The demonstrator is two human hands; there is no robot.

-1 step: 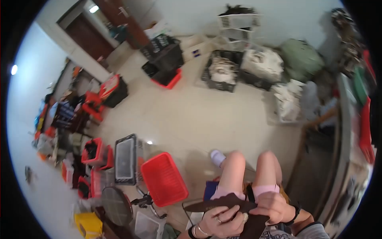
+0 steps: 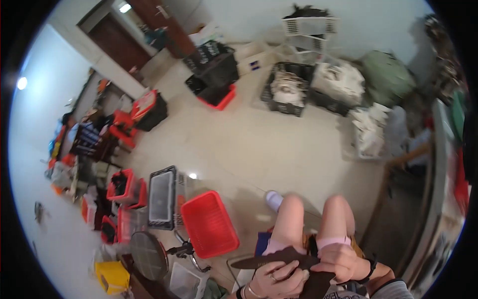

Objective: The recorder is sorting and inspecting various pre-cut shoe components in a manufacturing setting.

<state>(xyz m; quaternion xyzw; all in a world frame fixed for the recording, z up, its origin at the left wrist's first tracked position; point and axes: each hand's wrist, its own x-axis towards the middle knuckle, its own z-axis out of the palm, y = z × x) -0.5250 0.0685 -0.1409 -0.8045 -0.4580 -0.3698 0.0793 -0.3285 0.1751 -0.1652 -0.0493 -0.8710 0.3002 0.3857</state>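
A dark brown flat piece (image 2: 286,256), looking like cut leather or fabric with a pointed left end, lies across my lap between my hands. My left hand (image 2: 280,280), with a ring and bracelets at the wrist, has its fingers curled on the piece's near side. On the right, my right hand (image 2: 339,263), with a black band at the wrist, pinches the same piece close to its middle. A light edge shows by the left fingertips; what it is I cannot make out. The part of the piece under my fingers is hidden.
Left of my knees stands a red plastic basket (image 2: 209,224), beside a grey lidded crate (image 2: 162,198) and a round-topped stool (image 2: 148,255). Along the far wall are black crates of pale cloth pieces (image 2: 289,89) and a green sack (image 2: 386,77). A long table (image 2: 423,224) runs along my right.
The whole view has shifted slightly, with the room's things appearing a little further right. Both hands keep hold of the brown piece in nearly the same pose.
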